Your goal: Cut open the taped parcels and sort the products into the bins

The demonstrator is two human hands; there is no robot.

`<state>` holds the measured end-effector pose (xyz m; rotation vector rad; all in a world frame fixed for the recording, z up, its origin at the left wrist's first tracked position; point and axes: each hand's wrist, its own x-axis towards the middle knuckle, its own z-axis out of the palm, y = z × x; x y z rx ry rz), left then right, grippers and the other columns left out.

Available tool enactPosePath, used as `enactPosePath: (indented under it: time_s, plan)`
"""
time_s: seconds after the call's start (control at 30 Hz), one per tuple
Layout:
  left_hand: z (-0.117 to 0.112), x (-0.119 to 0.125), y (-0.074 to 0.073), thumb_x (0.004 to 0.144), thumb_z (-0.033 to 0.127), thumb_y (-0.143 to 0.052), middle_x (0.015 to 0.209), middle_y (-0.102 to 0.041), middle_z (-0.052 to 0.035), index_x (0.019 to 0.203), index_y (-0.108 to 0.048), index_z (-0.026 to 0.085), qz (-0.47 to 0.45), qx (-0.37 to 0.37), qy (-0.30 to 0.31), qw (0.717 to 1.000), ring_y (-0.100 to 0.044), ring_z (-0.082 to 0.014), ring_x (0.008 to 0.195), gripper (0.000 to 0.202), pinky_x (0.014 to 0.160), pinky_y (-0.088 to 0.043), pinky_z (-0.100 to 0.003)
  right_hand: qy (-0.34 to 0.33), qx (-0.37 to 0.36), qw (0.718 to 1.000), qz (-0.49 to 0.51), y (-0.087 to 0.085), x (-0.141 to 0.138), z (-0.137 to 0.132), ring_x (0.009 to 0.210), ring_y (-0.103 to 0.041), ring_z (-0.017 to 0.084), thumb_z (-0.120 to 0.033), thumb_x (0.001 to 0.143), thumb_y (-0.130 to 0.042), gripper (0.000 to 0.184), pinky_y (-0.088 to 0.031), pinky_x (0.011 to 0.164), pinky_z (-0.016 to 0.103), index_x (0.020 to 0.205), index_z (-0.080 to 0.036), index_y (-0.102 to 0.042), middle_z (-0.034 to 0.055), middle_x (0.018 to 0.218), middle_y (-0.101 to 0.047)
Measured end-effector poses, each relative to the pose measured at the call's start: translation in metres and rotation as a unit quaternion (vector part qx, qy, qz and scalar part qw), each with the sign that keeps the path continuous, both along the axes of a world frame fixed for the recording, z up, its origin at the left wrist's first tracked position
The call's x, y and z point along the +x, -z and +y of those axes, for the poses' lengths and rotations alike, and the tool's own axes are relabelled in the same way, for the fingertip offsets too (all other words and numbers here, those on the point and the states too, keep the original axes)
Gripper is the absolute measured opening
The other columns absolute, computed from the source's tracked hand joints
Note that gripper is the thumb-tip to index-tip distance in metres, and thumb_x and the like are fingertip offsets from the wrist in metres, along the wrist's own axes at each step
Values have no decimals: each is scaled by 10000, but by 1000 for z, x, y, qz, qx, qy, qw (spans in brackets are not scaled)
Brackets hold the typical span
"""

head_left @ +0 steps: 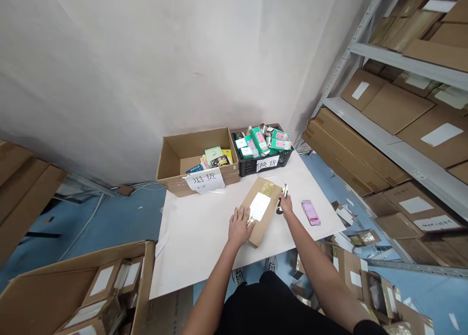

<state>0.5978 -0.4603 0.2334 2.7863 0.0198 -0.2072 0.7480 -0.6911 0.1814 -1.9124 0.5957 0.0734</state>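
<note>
A taped cardboard box (263, 222) with a white label (260, 206) lies at a slant on the white table (193, 232). Across its lower left end rests my left hand (239, 226), fingers spread flat on the cardboard. My right hand (286, 206) is closed around a yellow-and-black utility knife (280, 206), just off the box's right edge. The knife's metal end points up and away from me. To the right of that hand lies a pink, blurred-out phone-shaped item (310, 212).
Behind stand a cardboard carton (171, 181) holding small packages and a black crate (252, 167) full of green-and-pink boxes, both with paper signs. A large carton of parcels (148, 276) is at lower left. Loaded shelving (387, 145) rises on the right; boxes litter the floor.
</note>
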Motion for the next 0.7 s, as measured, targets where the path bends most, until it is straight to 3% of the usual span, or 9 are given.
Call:
enactPosePath:
  time_s: [0.1,0.2,0.27,0.37,0.43,0.53,0.6,0.7]
  plan:
    - [35,12,16,1035,603,-365,1757,-214,-12,1640,-351,308,24,-44,3,999,-153,-309,1620,674,1264,-263,-468,3,161,987,-25,9,-29,23,984,-727,273,-722,840,-561,551,-558,759,318,1051,-214,-605,101,1045,-761]
    - [91,20,33,1020,655,-308,1747,-228,-11,1637,-362,295,84,-82,-85,989,-209,-309,1611,717,1268,-273,-470,-65,307,949,-39,8,-43,44,1031,-732,284,-749,811,-616,606,-576,766,343,1136,-237,-612,101,1126,-762]
    - [131,24,42,1013,639,-309,1702,-352,-34,1612,-410,276,129,-105,-139,976,-283,-299,1589,707,1267,-282,-466,-87,330,939,-28,7,-44,52,1022,-737,288,-749,802,-637,602,-575,749,344,1130,-245,-619,102,1102,-764]
    - [169,22,53,1002,618,-329,1649,-444,-78,1567,-476,209,148,-143,-176,963,-335,-278,1568,713,1266,-294,-413,-75,274,959,-9,12,-44,59,933,-728,271,-754,768,-674,572,-546,696,310,1001,-233,-632,79,945,-754]
    - [170,16,60,1012,597,-304,1672,-400,-85,1588,-436,179,138,-165,-203,955,-327,-255,1571,723,1265,-295,-373,-56,221,974,18,24,-49,64,837,-698,244,-752,755,-689,550,-510,650,285,891,-224,-621,55,828,-715]
    - [144,-1,74,1007,601,-332,1697,-335,-118,1599,-405,134,166,-161,-238,943,-264,-299,1592,757,1276,-275,-425,-37,175,982,67,48,-65,77,727,-647,210,-741,772,-689,528,-473,605,269,808,-224,-591,23,725,-653]
    - [126,-16,85,956,626,-462,1713,-303,-126,1578,-439,132,135,-129,-221,957,-169,-332,1615,795,1291,-236,-460,-44,183,978,91,63,-76,86,690,-640,206,-750,790,-675,530,-473,591,270,806,-229,-579,13,698,-639]
    - [122,-35,99,960,534,-497,1695,-364,-110,1560,-466,174,37,-93,-248,964,-238,-303,1602,701,1284,-262,-433,-62,216,969,107,79,-88,99,672,-657,211,-752,807,-660,524,-492,586,277,821,-234,-582,9,693,-648]
